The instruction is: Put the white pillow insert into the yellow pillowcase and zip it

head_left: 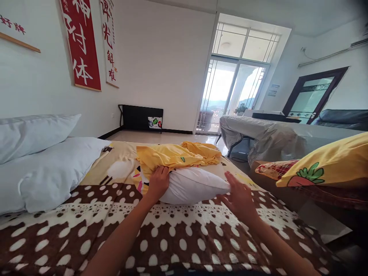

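Note:
A white pillow (pixel 193 186) lies on the bed, its far end partly inside a yellow pillowcase (pixel 172 156) that bunches up behind it. My left hand (pixel 158 184) is closed on the edge of the yellow pillowcase at the pillow's left side. To the pillow's right, my right hand (pixel 239 197) has its fingers stretched out, close to the pillow's corner and holding nothing.
Two white pillows (pixel 43 165) are stacked at the left on the brown dotted blanket (pixel 178 237). A yellow cushion with a carrot print (pixel 327 165) sits at the right edge. A covered table (pixel 264 134) and glass doors (pixel 230 96) stand beyond the bed.

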Motion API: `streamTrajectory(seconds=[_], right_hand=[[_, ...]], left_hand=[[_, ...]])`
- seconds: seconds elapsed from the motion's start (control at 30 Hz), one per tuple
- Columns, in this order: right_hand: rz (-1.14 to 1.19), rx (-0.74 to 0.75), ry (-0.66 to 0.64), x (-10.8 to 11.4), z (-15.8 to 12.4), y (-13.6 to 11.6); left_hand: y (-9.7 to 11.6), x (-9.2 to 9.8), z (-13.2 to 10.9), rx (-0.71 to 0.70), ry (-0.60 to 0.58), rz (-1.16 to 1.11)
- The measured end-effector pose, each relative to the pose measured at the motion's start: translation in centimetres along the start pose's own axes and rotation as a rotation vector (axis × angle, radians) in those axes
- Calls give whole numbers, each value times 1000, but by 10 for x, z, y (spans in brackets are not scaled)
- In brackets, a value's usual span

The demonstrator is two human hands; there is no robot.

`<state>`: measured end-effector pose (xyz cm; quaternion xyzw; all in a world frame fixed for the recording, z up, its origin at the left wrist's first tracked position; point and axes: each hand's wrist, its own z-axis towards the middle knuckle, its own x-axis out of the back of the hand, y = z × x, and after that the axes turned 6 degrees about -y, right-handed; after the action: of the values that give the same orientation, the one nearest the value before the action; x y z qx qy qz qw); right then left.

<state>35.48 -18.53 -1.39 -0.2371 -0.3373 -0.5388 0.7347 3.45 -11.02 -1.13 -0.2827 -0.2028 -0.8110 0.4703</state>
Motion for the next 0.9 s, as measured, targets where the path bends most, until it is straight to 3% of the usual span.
streamTrajectory(seconds=[0.07,0.13,0.27,0.4,0.47,0.53,0.57,0.6,0.7,0.77,0.83,0.9], right_hand=[[266,-213,-9,-12,-5,22],[511,-263,-87,-31,-1,22],[719,-281,-41,-67,36,-27],[756,-238,31,-63,91,-85],[748,-88,48,-44,113,-112],[703,181,22,-23,129,-143],[660,311,6,-13,134,-161],[618,435,-7,-5,138,-181],[507,801,-23,8,142,-240],[461,1012,22,10,138,-271],[432,1121,102,11,131,-288],[419,1121,162,11,125,-289]], left_hand=[[-5,1,2,35,3,-13],[-6,1,3,51,-2,-21],[-13,6,2,120,-10,11],[-41,36,-11,197,-50,91],[-63,66,-25,204,-182,105],[-86,102,-40,232,-368,19],[-97,120,-45,255,-404,-72],[-108,137,-49,325,-344,-144],[-126,174,-47,522,49,-275],[-129,182,-37,555,110,-310],[-130,179,-27,578,-14,-301],[-133,168,-20,631,-79,-267]])
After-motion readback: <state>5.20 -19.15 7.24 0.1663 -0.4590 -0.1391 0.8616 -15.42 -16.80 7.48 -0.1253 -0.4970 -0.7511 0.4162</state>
